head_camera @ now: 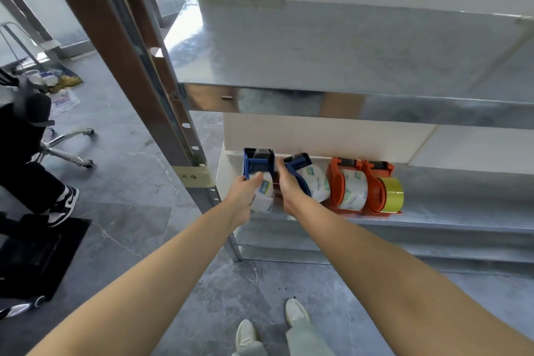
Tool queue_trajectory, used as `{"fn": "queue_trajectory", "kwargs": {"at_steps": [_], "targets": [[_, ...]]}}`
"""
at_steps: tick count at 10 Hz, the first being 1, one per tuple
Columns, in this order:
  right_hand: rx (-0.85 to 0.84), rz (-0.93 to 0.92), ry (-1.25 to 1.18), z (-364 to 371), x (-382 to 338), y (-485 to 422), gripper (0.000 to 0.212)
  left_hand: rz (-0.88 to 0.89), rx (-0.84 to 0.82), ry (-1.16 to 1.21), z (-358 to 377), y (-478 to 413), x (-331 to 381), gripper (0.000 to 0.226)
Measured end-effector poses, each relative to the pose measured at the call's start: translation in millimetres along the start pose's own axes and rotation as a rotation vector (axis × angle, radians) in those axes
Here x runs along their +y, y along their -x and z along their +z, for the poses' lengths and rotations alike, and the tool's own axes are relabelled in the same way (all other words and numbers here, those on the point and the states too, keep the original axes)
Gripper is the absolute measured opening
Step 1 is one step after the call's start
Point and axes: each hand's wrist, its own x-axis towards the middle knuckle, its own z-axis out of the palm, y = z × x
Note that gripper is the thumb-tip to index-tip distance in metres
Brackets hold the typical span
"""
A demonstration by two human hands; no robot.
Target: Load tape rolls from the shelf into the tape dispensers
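Left hand [245,188] grips a clear tape roll [264,195] in the blue dispenser [258,162]; right hand [287,186] clasps the second blue dispenser [297,166] on the shelf [448,211].

1. Single view: head-worn wide-angle camera, looking forward and steeply down at a metal shelf unit [361,46].
2. Close range: forearms fill the lower frame, the wearer's shoes [296,312] are directly below the shelf edge.
3. Left of the shelf, floor and an office chair [62,147].
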Motion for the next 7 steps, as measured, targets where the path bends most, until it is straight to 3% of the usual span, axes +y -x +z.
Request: {"fn": "queue_trajectory", "kwargs": {"at_steps": [1,3,5,7], "targets": [[0.053,0.031,0.017,4,0,-9,0.059,-0.038,0.022,-0.015,5,-17,-4,0.038],[-0.001,0.026,0.111,9,4,-13,0.075,-0.073,0.063,-0.069,3,-45,-6,0.056],[-0.016,-0.115,0.188,1,17,2,0.053,-0.041,0.109,-0.223,2,-46,3,0.064],[0.003,-0.225,0.210,-11,25,24,0.048,0.051,0.140,-0.234,0,-28,6,0.060]]}}
